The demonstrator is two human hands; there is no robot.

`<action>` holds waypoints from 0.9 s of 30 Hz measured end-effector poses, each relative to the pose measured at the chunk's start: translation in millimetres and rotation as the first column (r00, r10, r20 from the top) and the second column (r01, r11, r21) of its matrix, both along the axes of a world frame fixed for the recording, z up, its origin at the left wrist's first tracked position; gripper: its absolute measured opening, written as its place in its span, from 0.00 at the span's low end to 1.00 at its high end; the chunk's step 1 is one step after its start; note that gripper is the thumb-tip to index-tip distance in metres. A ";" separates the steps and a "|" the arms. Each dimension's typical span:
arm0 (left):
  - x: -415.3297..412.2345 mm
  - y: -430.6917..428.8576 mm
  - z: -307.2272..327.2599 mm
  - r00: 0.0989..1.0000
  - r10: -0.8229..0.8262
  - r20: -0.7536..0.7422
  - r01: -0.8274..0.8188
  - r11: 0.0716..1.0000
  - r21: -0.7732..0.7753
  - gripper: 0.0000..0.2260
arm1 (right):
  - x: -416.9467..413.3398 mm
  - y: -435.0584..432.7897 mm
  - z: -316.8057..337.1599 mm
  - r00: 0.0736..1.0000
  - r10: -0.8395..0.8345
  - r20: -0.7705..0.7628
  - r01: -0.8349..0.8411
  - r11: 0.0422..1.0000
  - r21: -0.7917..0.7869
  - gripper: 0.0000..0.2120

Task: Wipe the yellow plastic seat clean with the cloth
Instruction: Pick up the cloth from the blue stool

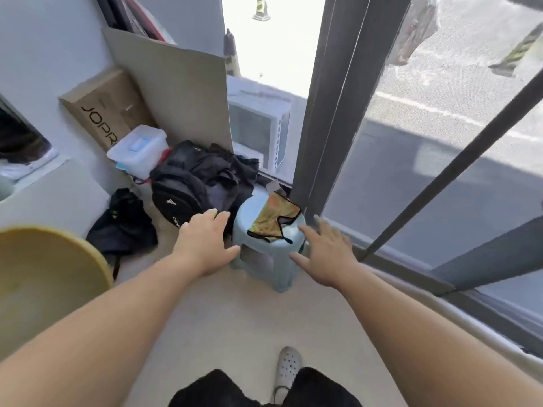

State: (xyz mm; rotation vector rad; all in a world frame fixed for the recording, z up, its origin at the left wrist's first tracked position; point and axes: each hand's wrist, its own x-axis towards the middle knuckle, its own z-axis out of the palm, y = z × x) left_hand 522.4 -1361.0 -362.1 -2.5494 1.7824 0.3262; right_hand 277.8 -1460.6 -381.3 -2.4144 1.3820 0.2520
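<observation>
A yellow plastic seat (44,271) with a round top fills the left edge of the view, close to me. Ahead on the floor stands a small light-blue stool (264,248), and a crumpled yellow-brown cloth (273,218) with dark edging lies on its top. My left hand (205,239) hovers open just left of the stool, fingers spread. My right hand (326,251) hovers open at the stool's right side, also spread. Neither hand holds anything, and neither touches the cloth.
A black backpack (182,189) and dark clothing lie behind the stool. A clear lidded box (138,149), cardboard boxes (102,107) and a cardboard sheet (176,92) lean in the corner. A dark window frame (329,113) and floor-level glass run along the right.
</observation>
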 end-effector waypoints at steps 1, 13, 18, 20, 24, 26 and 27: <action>3.0 -15.9 -6.7 1.000 0.006 -0.007 -0.005 1.000 0.013 0.36 | 6.0 -17.6 -6.2 1.000 0.015 -0.023 -0.015 1.000 0.012 0.35; 80.9 -211.4 -152.4 0.964 0.063 -0.257 -0.017 0.983 0.180 0.33 | 103.8 -211.5 -139.3 0.982 0.030 -0.187 0.002 0.986 0.168 0.35; 112.6 -283.0 -237.7 0.957 0.012 -0.290 0.066 0.964 0.257 0.32 | 140.4 -264.4 -220.0 0.973 0.007 -0.229 0.070 0.944 0.324 0.34; 119.3 -304.7 -274.3 0.950 0.064 -0.306 0.027 0.958 0.285 0.31 | 152.9 -286.5 -255.6 0.973 0.033 -0.227 0.049 0.936 0.348 0.32; 116.3 -330.4 -347.0 0.933 0.143 -0.332 -0.019 0.937 0.350 0.33 | 173.7 -325.6 -325.9 0.976 0.110 -0.186 -0.037 0.933 0.358 0.30; 111.9 -334.6 -381.3 0.927 0.181 -0.329 -0.042 0.920 0.389 0.31 | 181.4 -339.6 -357.7 0.967 0.197 -0.162 -0.128 0.923 0.362 0.29; 109.7 -334.1 -396.5 0.924 0.204 -0.323 -0.057 0.910 0.410 0.28 | 184.2 -345.0 -372.2 0.955 0.256 -0.148 -0.191 0.916 0.352 0.28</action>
